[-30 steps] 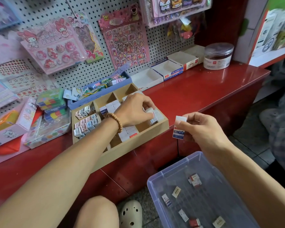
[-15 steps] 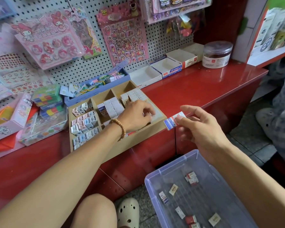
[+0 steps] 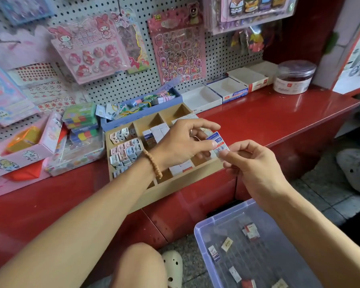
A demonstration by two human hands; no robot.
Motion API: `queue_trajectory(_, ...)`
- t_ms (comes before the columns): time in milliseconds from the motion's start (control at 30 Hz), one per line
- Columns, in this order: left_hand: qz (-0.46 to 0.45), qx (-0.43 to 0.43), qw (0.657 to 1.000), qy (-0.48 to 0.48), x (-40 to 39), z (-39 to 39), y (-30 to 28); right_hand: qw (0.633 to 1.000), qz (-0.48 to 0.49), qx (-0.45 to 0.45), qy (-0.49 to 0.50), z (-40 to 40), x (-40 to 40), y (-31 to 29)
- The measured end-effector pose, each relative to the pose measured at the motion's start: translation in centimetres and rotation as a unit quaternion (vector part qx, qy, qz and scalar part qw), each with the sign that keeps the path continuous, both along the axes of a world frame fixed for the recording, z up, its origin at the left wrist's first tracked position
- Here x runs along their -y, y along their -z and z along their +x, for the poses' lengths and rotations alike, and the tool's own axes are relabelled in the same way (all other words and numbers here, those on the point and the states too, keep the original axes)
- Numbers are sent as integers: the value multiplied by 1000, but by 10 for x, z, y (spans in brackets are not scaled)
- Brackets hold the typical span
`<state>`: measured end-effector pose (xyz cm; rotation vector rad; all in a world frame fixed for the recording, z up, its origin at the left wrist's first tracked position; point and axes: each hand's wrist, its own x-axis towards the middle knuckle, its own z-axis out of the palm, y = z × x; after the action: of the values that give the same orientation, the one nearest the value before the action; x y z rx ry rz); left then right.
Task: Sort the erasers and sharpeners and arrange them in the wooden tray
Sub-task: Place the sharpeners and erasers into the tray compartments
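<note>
A wooden tray (image 3: 175, 187) with compartments sits on the red counter. Its left compartments hold several small sharpeners (image 3: 125, 148); the middle ones hold white erasers (image 3: 157, 132). Above the tray's right side, an eraser in a blue and white sleeve (image 3: 218, 143) is pinched by both hands: my left hand (image 3: 183, 142) holds it from the left with thumb and fingers, my right hand (image 3: 256, 165) pinches its right end. A clear plastic bin (image 3: 204, 242) on the floor at lower right holds several loose erasers (image 3: 250, 231).
The red counter (image 3: 279, 113) carries open white boxes (image 3: 202, 98), a round lidded jar (image 3: 293, 76), a blue box of clips (image 3: 141, 104) and colourful stationery packs (image 3: 81, 125) at left. Sticker sheets hang on the pegboard behind. My knee and a white shoe (image 3: 173, 267) are below.
My left hand lifted out of the tray and came right to meet the eraser; my right hand brought the eraser left over the tray. Both hands now hold it.
</note>
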<state>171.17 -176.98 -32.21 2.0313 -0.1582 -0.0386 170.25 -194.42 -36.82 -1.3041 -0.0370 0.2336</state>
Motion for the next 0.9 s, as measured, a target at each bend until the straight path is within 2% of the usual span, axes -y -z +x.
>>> queue_trajectory(233,144,43,989,14,-54,-5,-36,992,-103,70,-31,7,-42,-23)
queue_trajectory(367,299,73,950,-53,-105,9,-50,989,-123,76,-4,14,-46,-32)
queue_trajectory(500,393,40,917,-57,-140,32,-38,976,-200,81,22,18,-34,-21)
queue_trajectory(667,453,24,890,-51,-159,55,-4,957,-270,94,39,19,-24,-12)
queue_trajectory(900,482,77,868,-94,-161,57,28,946,-305,110,28,16,-20,-8)
